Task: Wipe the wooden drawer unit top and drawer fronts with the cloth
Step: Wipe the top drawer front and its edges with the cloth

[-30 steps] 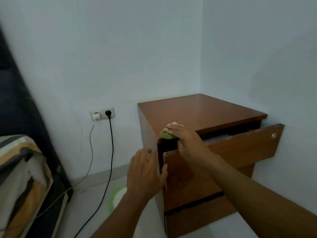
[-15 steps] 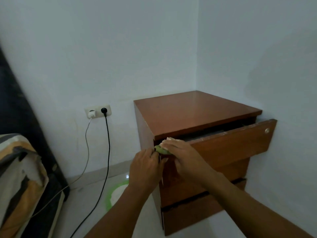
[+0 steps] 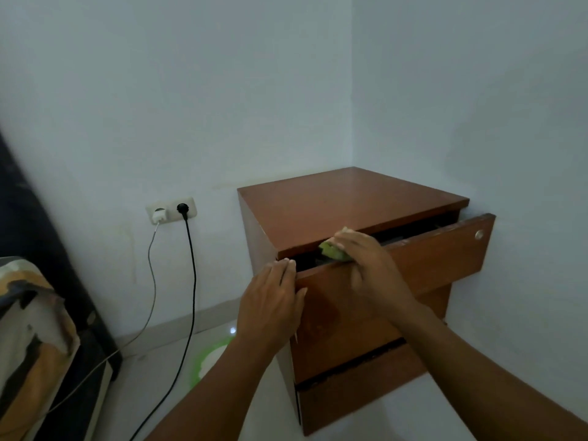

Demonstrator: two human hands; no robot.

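A brown wooden drawer unit [image 3: 350, 202] stands in the room's corner. Its top drawer [image 3: 439, 259] is pulled partly out and sits askew, with a small round knob [image 3: 479, 234] near its right end. My right hand [image 3: 366, 265] holds a green cloth [image 3: 332, 251] against the top edge of that drawer front, near its left end. My left hand [image 3: 273, 300] grips the drawer's left corner, fingertips hooked over the edge and thumb on the front. Two lower drawer fronts [image 3: 359, 354] are closed.
A wall socket [image 3: 171, 210] left of the unit holds a white charger and a black plug, whose cables trail down across the floor. A green and white round object [image 3: 206, 361] lies on the floor beside the unit. Bedding [image 3: 28, 329] fills the left edge.
My right hand slid the cloth from the unit's front left corner down to the drawer's edge, then rightward along it. My left hand moved in and took hold of the drawer's left corner.
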